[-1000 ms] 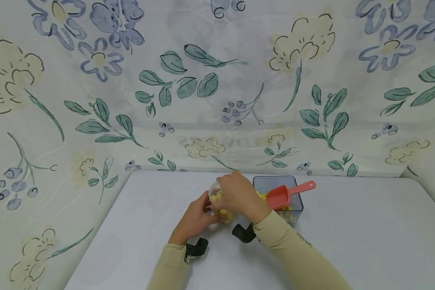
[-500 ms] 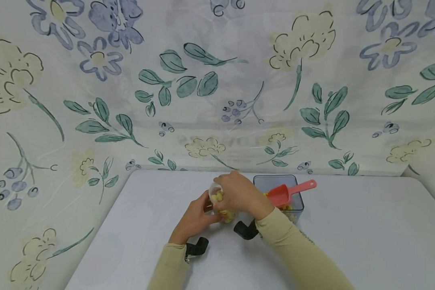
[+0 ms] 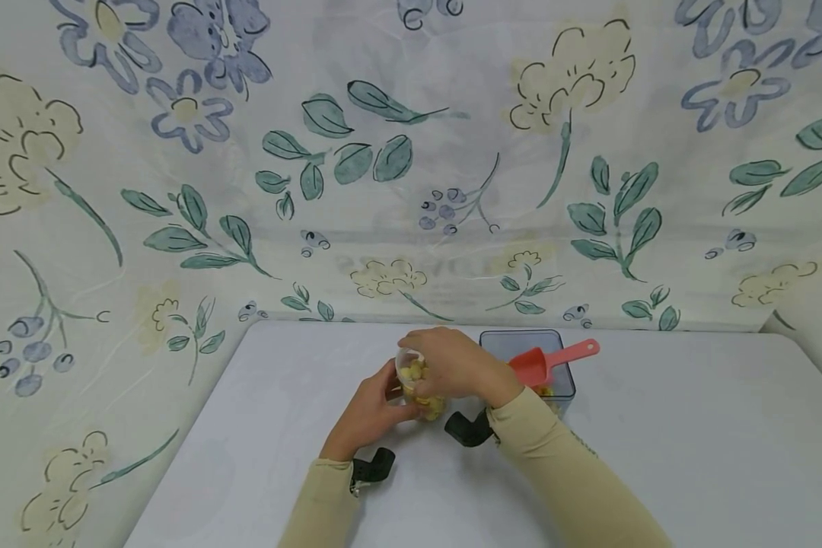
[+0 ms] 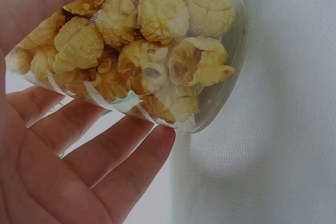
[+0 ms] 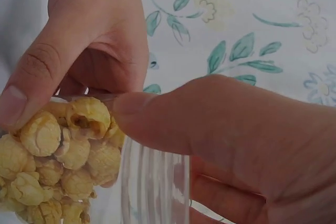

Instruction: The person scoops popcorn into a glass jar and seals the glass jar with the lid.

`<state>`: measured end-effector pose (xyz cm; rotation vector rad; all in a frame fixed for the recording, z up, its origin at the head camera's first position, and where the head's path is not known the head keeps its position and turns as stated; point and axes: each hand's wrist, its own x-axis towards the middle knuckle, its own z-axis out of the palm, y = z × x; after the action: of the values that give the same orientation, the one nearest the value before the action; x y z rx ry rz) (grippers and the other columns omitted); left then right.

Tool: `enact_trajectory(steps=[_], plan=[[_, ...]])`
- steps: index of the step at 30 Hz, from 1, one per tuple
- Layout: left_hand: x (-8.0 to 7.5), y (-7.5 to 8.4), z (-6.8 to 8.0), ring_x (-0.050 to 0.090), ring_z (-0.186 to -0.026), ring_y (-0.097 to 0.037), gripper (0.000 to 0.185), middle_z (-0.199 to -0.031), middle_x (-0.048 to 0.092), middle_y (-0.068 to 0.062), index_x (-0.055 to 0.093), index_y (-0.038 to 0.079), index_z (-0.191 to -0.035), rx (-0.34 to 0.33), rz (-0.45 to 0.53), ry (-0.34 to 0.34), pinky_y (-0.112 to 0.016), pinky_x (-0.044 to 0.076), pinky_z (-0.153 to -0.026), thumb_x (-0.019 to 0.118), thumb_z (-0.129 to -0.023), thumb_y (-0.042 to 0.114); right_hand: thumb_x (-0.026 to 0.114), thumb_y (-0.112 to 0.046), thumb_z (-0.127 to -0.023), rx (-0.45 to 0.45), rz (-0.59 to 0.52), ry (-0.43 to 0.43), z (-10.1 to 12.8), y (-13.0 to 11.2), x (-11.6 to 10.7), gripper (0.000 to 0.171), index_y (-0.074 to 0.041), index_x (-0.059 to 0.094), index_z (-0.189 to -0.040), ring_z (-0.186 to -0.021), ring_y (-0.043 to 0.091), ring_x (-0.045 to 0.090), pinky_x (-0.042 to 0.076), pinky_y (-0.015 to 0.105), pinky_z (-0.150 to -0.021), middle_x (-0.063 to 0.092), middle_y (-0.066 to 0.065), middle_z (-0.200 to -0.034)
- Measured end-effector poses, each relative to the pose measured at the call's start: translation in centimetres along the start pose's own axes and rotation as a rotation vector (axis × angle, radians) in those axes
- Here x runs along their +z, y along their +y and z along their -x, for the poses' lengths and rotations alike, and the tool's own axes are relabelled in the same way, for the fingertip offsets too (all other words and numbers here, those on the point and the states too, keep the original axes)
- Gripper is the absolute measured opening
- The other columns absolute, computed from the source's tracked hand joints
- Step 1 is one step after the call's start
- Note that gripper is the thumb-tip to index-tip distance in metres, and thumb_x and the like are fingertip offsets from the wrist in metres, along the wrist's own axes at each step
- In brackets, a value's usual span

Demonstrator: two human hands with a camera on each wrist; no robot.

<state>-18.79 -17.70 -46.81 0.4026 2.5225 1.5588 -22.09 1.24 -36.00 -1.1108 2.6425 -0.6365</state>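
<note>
step: steadying filled popcorn cup (image 3: 421,387) on desk (image 3: 657,426) | left hand (image 3: 370,415) fingers cupping base | right hand (image 3: 455,364) fingers gripping rim | next: likely needs firm hold, keep cup upright

A makeshift recording booth rather than a lived-in room: a plain white bench (image 3: 657,426) stands enclosed on three sides by a draped floral cloth (image 3: 411,152), its creases showing, printed with blue and cream flowers and green leaves.
</note>
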Motion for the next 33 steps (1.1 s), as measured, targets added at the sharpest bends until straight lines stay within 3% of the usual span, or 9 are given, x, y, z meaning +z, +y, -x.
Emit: enact_trajectory(steps=[6, 11, 14, 22, 27, 33], plan=[[-0.1, 0.1, 0.0, 0.058, -0.126, -0.031, 0.07, -0.137, 0.059, -0.007, 0.048, 0.011, -0.145, 0.0, 0.004, -0.004, -0.047, 0.046, -0.106, 0.082, -0.086, 0.023, 0.082, -0.012, -0.082, -0.002, -0.057, -0.017, 0.0, 0.1, -0.1, 0.066, -0.003, 0.056, -0.141, -0.136, 0.029, 0.048, 0.04, 0.043, -0.112, 0.053, 0.011, -0.147], [-0.2, 0.1, 0.0, 0.057, -0.127, -0.031, 0.068, -0.138, 0.059, -0.008, 0.048, 0.009, -0.144, 0.004, -0.001, -0.006, -0.048, 0.046, -0.107, 0.081, -0.087, 0.024, 0.085, -0.013, -0.081, 0.027, -0.117, -0.028, 0.3, -0.2, 0.1, 0.081, -0.006, 0.045, -0.151, -0.149, 0.032, 0.028, 0.036, 0.047, -0.115, 0.03, 0.013, -0.162], [-0.2, 0.1, 0.0, 0.057, -0.127, -0.03, 0.07, -0.139, 0.058, -0.008, 0.046, 0.011, -0.146, -0.006, -0.008, -0.006, -0.047, 0.046, -0.106, 0.081, -0.087, 0.027, 0.086, -0.02, -0.081, 0.049, -0.104, 0.008, 0.7, -0.3, 0.3, 0.088, -0.009, 0.039, -0.155, -0.15, 0.037, 0.021, 0.038, 0.053, -0.112, 0.021, 0.017, -0.164], [0.0, 0.3, 0.1, 0.06, -0.12, -0.023, 0.071, -0.135, 0.061, -0.004, 0.047, 0.014, -0.145, -0.016, -0.056, 0.01, -0.048, 0.049, -0.102, 0.083, -0.084, 0.026, 0.077, -0.054, -0.084, 0.136, 0.049, 0.151, 0.9, -0.8, 0.8, 0.091, 0.001, 0.043, -0.149, -0.132, 0.042, 0.043, 0.049, 0.053, -0.101, 0.048, 0.025, -0.142], [0.0, 0.4, 0.2, 0.06, -0.121, -0.022, 0.068, -0.131, 0.062, -0.003, 0.05, 0.012, -0.143, -0.001, -0.05, 0.02, -0.048, 0.048, -0.104, 0.083, -0.085, 0.022, 0.072, -0.062, -0.083, 0.23, 0.122, 0.21, 0.7, -1.6, 1.3, 0.09, 0.009, 0.054, -0.135, -0.117, 0.04, 0.052, 0.054, 0.049, -0.091, 0.056, 0.026, -0.125], [0.0, 0.4, 0.1, 0.058, -0.125, -0.025, 0.066, -0.131, 0.061, -0.004, 0.051, 0.012, -0.141, 0.014, -0.002, 0.007, -0.047, 0.046, -0.107, 0.083, -0.084, 0.02, 0.071, -0.064, -0.083, 0.304, 0.173, 0.237, 0.4, -2.0, 1.8, 0.08, 0.01, 0.065, -0.112, -0.102, 0.035, 0.057, 0.057, 0.043, -0.08, 0.061, 0.022, -0.106]])
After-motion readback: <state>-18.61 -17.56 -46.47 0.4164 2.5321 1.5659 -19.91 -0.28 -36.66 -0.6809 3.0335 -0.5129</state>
